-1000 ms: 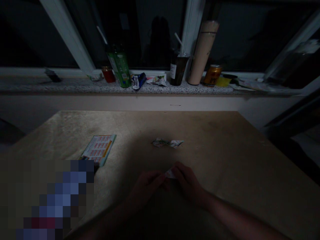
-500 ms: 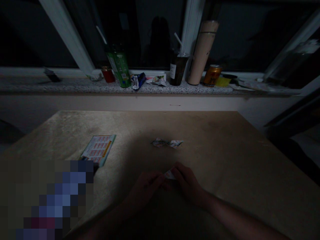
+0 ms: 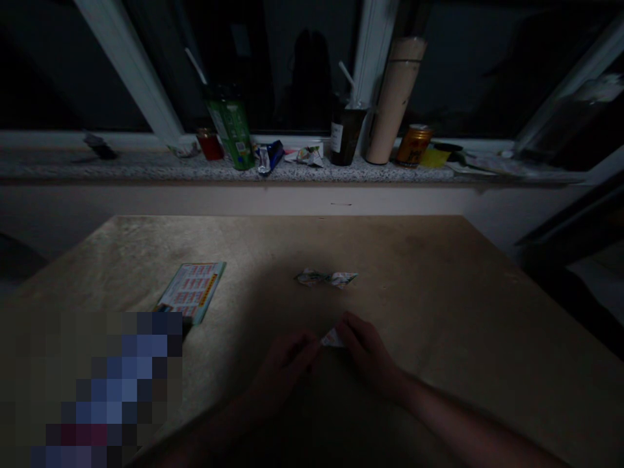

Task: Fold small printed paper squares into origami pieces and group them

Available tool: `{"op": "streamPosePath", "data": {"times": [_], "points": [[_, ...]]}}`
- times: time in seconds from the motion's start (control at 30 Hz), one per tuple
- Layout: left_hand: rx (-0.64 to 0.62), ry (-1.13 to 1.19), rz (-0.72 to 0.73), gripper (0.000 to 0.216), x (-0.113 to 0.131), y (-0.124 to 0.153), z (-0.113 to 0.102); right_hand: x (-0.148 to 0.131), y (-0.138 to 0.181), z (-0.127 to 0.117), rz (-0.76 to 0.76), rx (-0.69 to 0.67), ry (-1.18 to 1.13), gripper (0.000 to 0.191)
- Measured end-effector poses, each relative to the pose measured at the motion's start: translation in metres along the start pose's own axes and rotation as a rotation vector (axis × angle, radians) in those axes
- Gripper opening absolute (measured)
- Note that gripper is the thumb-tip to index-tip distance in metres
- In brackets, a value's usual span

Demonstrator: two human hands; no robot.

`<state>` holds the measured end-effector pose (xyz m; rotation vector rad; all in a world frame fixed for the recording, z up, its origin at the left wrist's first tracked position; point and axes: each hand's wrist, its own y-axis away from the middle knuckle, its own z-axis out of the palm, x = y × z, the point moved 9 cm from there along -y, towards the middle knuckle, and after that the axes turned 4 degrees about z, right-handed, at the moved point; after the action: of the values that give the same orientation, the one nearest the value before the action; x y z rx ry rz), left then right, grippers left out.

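Note:
Low over the table, a small folded piece of printed paper shows as a pale triangle between my hands. My right hand is closed on its right side, and the fingers cover that part. At the paper's left corner, the fingertips of my left hand are pinched together; shadow hides how much they grip. Just beyond my hands lie two folded paper pieces with pointed ends meeting in the middle, like a bow.
The table carries a printed booklet on the left, beside a pixelated patch. On the windowsill stand a green container, a dark cup with a straw, a pink flask and an orange can.
My left hand has shifted slightly left, and more of the folded paper's left corner shows. My right hand has barely moved. The pieces on the table stay put.

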<state>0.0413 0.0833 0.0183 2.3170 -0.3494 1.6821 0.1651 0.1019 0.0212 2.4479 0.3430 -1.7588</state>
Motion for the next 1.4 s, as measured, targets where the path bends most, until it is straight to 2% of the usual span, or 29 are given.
{"op": "streamPosePath", "data": {"times": [0.1, 0.33, 0.5, 0.8, 0.97, 1.1, 1.27, 1.4], "points": [[0.004, -0.017, -0.033, 0.031, -0.002, -0.001, 0.001, 0.001, 0.000, 0.001, -0.005, -0.005, 0.006, 0.031], [-0.008, -0.083, 0.013, 0.029, -0.001, -0.001, 0.000, 0.001, -0.001, 0.001, -0.008, -0.007, 0.001, 0.031], [-0.007, -0.007, -0.026, 0.028, -0.005, -0.001, 0.000, -0.003, 0.000, 0.001, -0.019, -0.018, 0.021, 0.029], [-0.115, -0.051, -0.010, 0.036, -0.003, -0.003, 0.013, -0.005, 0.006, 0.012, -0.051, -0.101, 0.074, 0.033], [-0.061, -0.065, 0.004, 0.037, 0.000, -0.003, 0.006, -0.002, 0.004, 0.012, -0.039, -0.099, 0.003, 0.034], [0.018, -0.059, -0.037, 0.038, -0.003, -0.003, -0.002, -0.004, 0.002, 0.017, -0.001, -0.199, -0.069, 0.036], [0.020, -0.059, -0.052, 0.036, -0.006, -0.004, -0.001, -0.010, 0.003, 0.022, 0.008, -0.304, -0.206, 0.038], [0.013, -0.043, -0.030, 0.035, -0.004, -0.004, 0.000, -0.007, 0.002, 0.019, 0.032, -0.246, -0.239, 0.038]]}}
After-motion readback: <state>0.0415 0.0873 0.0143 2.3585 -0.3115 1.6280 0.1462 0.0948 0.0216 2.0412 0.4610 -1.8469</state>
